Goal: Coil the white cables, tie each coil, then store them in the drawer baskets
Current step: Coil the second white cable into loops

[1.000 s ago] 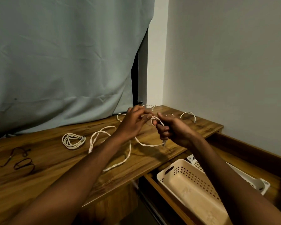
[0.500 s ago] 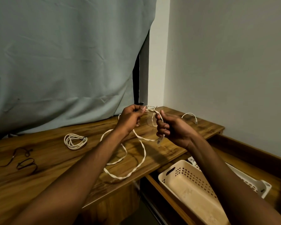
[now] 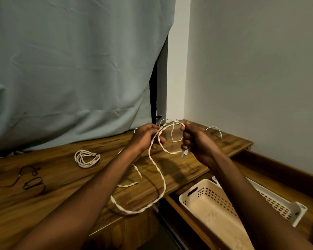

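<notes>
Both hands raised above desk (image 3: 43,204), left hand (image 3: 145,138) and right hand (image 3: 197,141) each pinching white cable (image 3: 157,170).

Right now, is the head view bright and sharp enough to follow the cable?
Head view: dim and warm, slightly soft, no glare; the white cable stands out against the wooden desk; both hands cast a shadow there; wide-angle bending at the edges.
</notes>
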